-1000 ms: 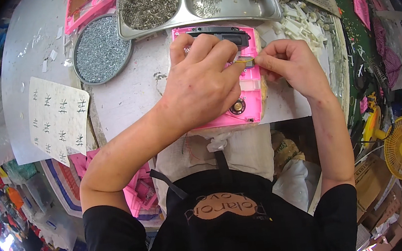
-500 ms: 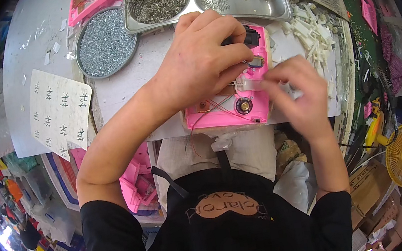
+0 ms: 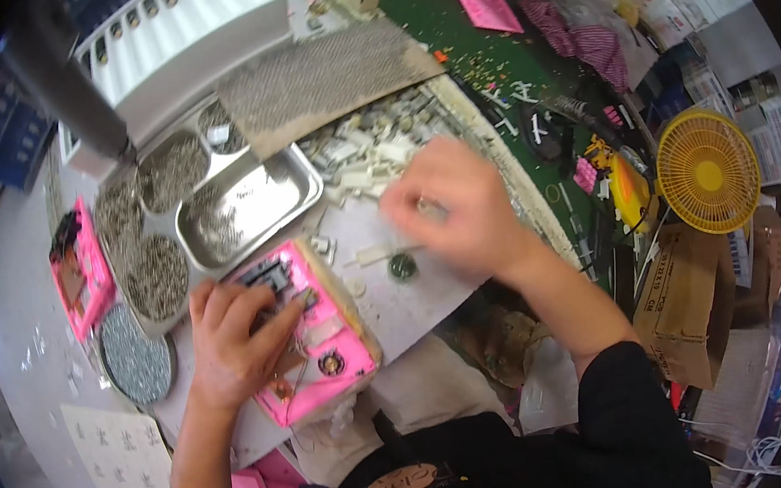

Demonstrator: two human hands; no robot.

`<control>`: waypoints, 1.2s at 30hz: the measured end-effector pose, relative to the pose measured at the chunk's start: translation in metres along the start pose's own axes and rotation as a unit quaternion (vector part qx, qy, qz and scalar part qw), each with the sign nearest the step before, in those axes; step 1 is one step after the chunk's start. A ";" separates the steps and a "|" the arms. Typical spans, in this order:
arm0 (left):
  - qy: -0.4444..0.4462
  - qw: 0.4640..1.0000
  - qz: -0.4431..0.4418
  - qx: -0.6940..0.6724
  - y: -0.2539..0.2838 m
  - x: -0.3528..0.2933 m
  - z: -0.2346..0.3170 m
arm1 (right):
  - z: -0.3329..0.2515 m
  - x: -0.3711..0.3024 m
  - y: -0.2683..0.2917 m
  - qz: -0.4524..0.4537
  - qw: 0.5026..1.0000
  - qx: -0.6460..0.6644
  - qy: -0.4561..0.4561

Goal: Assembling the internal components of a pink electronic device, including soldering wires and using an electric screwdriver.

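The pink plastic housing (image 3: pixel 328 305) lies on the tabletop (image 3: pixel 427 303) under the curled fingers of the left hand (image 3: pixel 235 346), while the blurred right hand (image 3: pixel 464 210) is near small pale plastic parts (image 3: pixel 370 154), neither grip's closure being discernible.

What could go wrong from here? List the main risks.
The left hand, on the open pink plastic casing, might push it out of place. It might also nudge the round grey dish of small silvery metal pieces close by. The blurred right hand could scatter the loose white plastic pieces near it.
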State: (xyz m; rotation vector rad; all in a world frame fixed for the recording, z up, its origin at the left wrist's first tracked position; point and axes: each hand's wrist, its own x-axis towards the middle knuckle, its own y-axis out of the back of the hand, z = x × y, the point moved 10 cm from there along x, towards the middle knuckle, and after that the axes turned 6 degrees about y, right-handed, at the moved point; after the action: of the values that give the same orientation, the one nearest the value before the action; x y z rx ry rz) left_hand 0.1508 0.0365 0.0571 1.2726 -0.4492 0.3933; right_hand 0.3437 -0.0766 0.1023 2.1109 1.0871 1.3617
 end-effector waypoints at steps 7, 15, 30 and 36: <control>-0.030 0.999 -0.018 0.008 -0.005 0.020 0.005 | 0.338 0.056 0.089 -0.102 0.895 -0.331 -0.280; -0.031 0.993 -0.111 0.038 -0.016 0.029 0.002 | 0.462 0.047 0.085 -0.115 0.823 -0.435 -0.347; -0.027 0.997 -0.068 -0.028 -0.022 0.036 0.000 | 0.362 0.021 0.166 0.537 0.569 0.552 -0.288; -0.015 0.997 -0.067 -0.032 -0.001 0.039 0.008 | 0.109 -0.035 0.060 0.337 0.592 0.705 -0.198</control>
State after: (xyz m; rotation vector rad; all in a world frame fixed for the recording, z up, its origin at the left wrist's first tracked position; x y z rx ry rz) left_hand 0.1834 0.0298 0.0787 1.2401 -0.3970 0.2458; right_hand 0.4573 -0.1327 0.0748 3.9522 1.3555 -0.3289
